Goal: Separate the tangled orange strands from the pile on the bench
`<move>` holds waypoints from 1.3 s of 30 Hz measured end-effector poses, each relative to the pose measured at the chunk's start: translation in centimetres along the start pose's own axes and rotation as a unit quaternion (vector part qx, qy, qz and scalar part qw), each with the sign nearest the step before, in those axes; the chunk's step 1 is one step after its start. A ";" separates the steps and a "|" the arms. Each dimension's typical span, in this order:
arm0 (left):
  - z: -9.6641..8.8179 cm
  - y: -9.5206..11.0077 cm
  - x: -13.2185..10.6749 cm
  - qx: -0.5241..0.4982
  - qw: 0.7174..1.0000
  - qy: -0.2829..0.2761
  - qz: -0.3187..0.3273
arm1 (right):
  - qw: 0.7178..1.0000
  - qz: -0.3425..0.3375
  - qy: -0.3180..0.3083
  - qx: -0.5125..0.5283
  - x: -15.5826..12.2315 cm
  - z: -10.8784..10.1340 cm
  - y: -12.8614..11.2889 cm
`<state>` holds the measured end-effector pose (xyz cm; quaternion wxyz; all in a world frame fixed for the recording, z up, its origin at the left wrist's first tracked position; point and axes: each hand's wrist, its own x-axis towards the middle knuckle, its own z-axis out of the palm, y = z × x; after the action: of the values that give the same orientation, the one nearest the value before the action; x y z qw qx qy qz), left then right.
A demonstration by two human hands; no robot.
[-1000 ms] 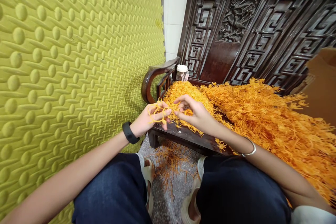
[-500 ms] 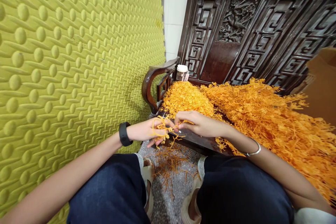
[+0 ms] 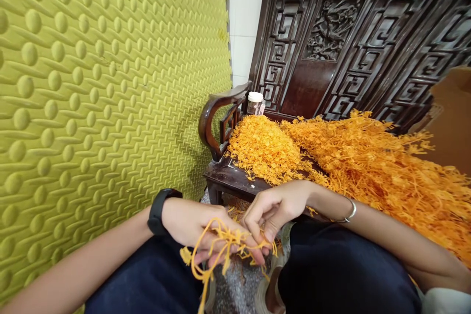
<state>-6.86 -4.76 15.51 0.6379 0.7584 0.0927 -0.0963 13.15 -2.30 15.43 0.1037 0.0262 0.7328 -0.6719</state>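
An orange branching sprig (image 3: 224,243), thin-stemmed with small spiky tips, stretches across both hands above my lap. My left hand (image 3: 200,221), wearing a black wristband (image 3: 160,211), is closed around it, and a long stem loops down below the fingers. Thumb and fingers of my right hand (image 3: 275,208) pinch the sprig's other end, close against the left fingertips. A silver bangle circles the right wrist. Part of the sprig between the fingers is hidden.
A dark carved wooden bench (image 3: 235,176) bears a heap of small orange pieces (image 3: 268,149) and a larger pile of orange branches (image 3: 386,171). A white-lidded jar (image 3: 255,103) stands by its armrest. Yellow-green textured matting (image 3: 110,83) lines the left; a cardboard box (image 3: 451,117) is at right.
Both hands have moved down from the bench's front edge toward my lap, nearer to me. The sprig has come along, still between them.
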 end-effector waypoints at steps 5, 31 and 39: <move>-0.1 0.7 -0.4 -0.074 0.995 0.059 0.027 | 0.997 -0.042 0.047 0.033 -0.3 0.1 -1.1; -0.8 0.9 1.0 -0.021 0.967 0.189 0.169 | 0.943 -0.294 0.085 0.128 0.3 -0.1 0.7; -1.0 2.2 1.7 -0.044 0.968 0.154 0.192 | 0.930 -0.333 0.052 0.146 0.1 -0.3 0.5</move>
<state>-4.62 -4.15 17.35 0.6551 0.7390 0.0466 0.1500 13.13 -1.94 14.93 -0.1691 -0.1696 0.5979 -0.7649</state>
